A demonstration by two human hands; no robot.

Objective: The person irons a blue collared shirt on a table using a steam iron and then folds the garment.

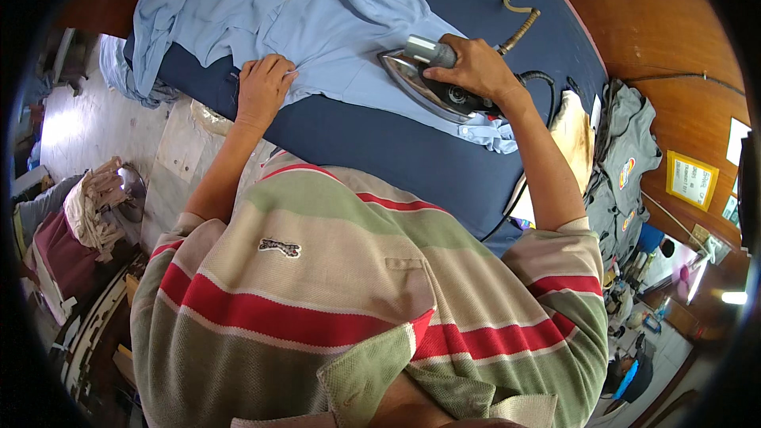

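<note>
Right hand (472, 67) is wrapped around the grey handle (429, 51) of the iron (428, 93), thumb on the near side, so it is clearly grasping. From that grip the iron extends leftward and down over the sleeve (361, 83) of a light blue shirt (269, 20). Its long axis is slanted: nose to the upper left, heel to the lower right by the buttoned cuff (485, 136), and the sleeve slopes in roughly the same direction. That near-alignment is, in my judgement, the relation any stroke depends on, with the nose facing up the sleeve, away from the cuff (whether the sole sits fully flat, I cannot tell from overhead).

The right forearm comes up from the lower right, elbow bent and out to the side, wrist above the heel end. It is much the nearer arm to the iron.

Left hand (265, 83) lies well apart, left of the nose, palm down with fingers bent at the shirt's near edge; I cannot tell whether it pinches the cloth or merely presses it. Its forearm slants up from the lower left.

Beneath everything spreads the dark blue ironing surface (349, 136). Beyond the right hand, a wrapped hose (519, 32) bends upward, and grey garments (630, 131) hang farther right.
</note>
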